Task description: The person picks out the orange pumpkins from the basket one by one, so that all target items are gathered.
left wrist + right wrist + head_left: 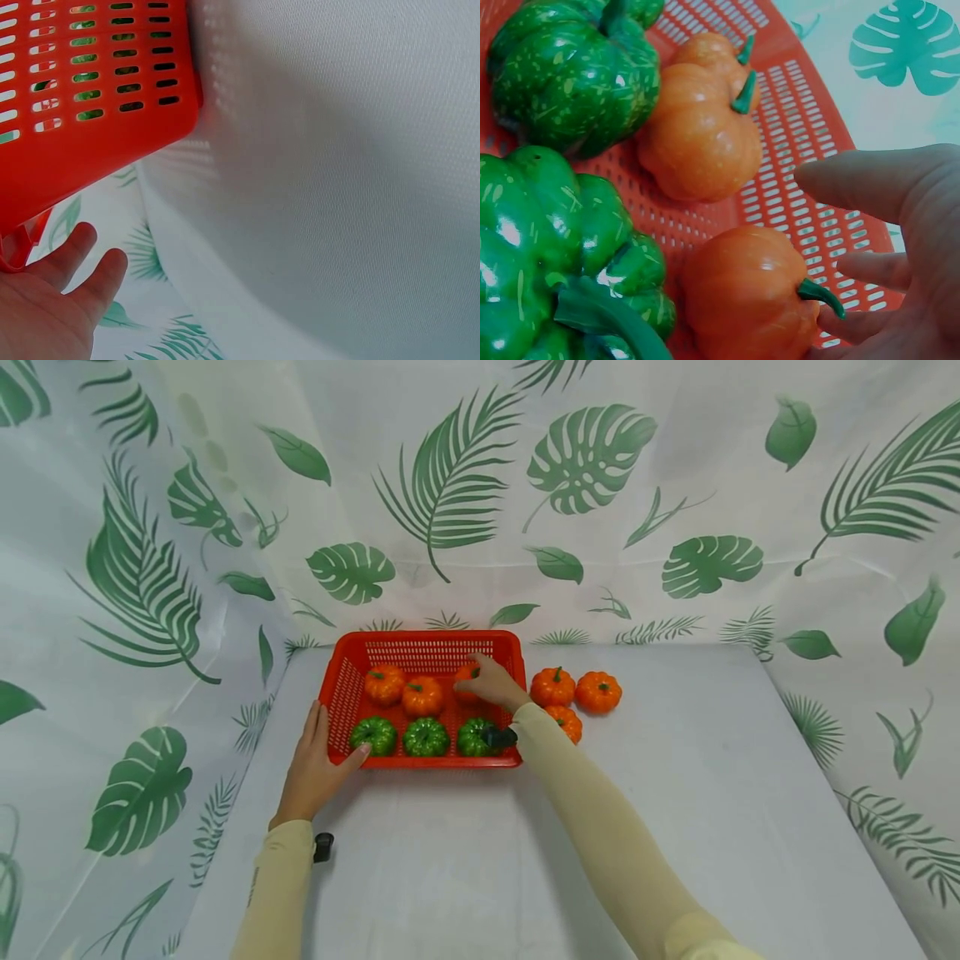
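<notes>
A red plastic basket (495,762) holds three orange toy pumpkins and several green ones. My left hand (318,777) rests at its front left corner, thumb on the front rim, fingers along the left side. In the left wrist view, two fingers (101,289) stand straight and spread beside the basket wall. My right hand (491,681) reaches into the basket's right part, over an orange pumpkin (750,292). Its thumb (847,176) is extended and apart from that pumpkin, while other fingers lie beside the stem. Green pumpkins (426,738) line the front; two orange pumpkins (423,697) sit behind them.
Outside the basket's right side, three more orange pumpkins (597,692) lie close together on the white table (712,777); my right forearm partly covers the nearest one. Leaf-printed white sheeting (480,527) rises behind the table and at both sides.
</notes>
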A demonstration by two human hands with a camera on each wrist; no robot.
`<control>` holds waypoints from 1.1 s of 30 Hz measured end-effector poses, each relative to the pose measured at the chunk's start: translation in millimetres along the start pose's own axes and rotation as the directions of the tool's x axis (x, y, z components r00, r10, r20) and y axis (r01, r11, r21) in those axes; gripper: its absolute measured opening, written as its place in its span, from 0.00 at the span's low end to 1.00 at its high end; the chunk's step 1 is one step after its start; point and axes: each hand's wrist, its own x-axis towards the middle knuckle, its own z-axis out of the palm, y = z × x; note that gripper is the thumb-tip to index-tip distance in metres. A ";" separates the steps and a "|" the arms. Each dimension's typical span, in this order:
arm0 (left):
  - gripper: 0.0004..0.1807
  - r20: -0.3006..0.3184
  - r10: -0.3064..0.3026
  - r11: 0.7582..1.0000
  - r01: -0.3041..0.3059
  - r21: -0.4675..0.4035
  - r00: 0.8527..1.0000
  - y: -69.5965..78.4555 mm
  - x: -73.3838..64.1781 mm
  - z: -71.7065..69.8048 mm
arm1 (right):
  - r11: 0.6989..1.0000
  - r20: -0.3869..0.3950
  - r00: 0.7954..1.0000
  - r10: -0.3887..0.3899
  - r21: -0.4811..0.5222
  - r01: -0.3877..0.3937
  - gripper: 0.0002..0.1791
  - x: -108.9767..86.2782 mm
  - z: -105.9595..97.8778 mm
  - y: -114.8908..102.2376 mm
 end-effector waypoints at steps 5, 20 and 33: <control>0.64 -0.005 0.001 1.000 -0.001 -0.002 1.000 -0.7 0.2 0.7 | 0.999 -0.025 1.000 -0.009 -0.046 0.007 0.41 1.3 3.7 -1.0; 0.64 -0.005 0.002 1.000 -0.002 -0.013 1.000 -1.4 1.5 1.2 | 0.987 -0.050 0.998 -0.038 -0.160 0.030 0.37 4.5 10.3 2.1; 0.64 -0.013 0.009 1.000 -0.009 -0.015 1.000 -2.7 1.7 1.5 | 0.979 -0.069 0.996 -0.059 -0.197 0.045 0.37 7.5 13.6 3.9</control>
